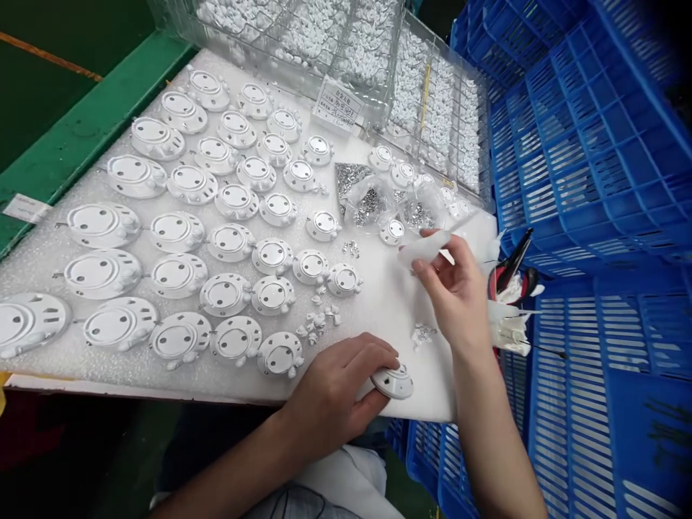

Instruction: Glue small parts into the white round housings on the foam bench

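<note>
My left hand (pixel 346 389) is closed on a white oval disc-shaped part (pixel 397 382) at the front edge of the foam-covered table. Its fingers grip the part's left side. My right hand (pixel 457 288), raised above the table's right side, pinches a translucent white squeeze bottle (pixel 427 249) with a thin tapered end pointing up and right. Small white pieces (pixel 321 323) lie loose left of my right hand, near several finished-looking oval parts (pixel 281 353) set out in rows. Tiny silvery bits (pixel 351 249) are scattered farther back.
Plastic bags of silvery bits (pixel 367 202) lie toward the back. Behind them stand clear divided trays (pixel 400 43) full of small white pieces, with a handwritten label (pixel 338 104). Blue crates (pixel 573 144) rise on the right, beside a holder of tools (pixel 511 288).
</note>
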`<state>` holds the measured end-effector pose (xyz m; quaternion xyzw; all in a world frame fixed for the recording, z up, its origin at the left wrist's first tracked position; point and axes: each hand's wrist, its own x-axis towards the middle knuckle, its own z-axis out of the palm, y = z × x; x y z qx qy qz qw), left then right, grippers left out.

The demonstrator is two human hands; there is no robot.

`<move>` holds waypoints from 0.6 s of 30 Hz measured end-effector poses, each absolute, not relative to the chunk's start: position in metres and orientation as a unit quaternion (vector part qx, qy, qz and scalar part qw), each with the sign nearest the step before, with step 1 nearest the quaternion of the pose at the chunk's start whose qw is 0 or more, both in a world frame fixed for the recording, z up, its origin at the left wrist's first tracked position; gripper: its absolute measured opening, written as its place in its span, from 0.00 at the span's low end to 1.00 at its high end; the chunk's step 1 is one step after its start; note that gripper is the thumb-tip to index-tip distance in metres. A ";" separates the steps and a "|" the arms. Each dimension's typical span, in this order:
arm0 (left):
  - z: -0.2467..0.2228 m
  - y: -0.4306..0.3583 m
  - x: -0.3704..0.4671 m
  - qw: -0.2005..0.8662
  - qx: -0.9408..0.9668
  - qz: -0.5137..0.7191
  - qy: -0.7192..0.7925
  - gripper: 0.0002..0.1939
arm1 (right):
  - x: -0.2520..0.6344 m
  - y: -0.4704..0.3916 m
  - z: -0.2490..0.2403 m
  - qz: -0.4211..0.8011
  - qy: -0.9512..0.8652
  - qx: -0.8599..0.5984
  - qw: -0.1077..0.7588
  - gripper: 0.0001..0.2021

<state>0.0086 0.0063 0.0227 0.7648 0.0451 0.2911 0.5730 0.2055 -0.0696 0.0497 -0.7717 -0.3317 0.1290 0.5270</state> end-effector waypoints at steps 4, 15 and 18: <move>0.021 0.006 0.010 0.569 0.763 0.303 0.039 0.15 | 0.209 -0.057 0.041 0.068 -0.402 -0.814 0.412 0.10; 0.018 0.002 0.008 0.562 0.769 0.302 0.039 0.18 | 0.175 -0.074 0.075 -0.176 -0.455 -0.797 0.357 0.06; 0.017 0.002 0.008 0.562 0.769 0.302 0.037 0.17 | 0.159 -0.064 0.086 -0.114 -0.520 -0.800 0.277 0.04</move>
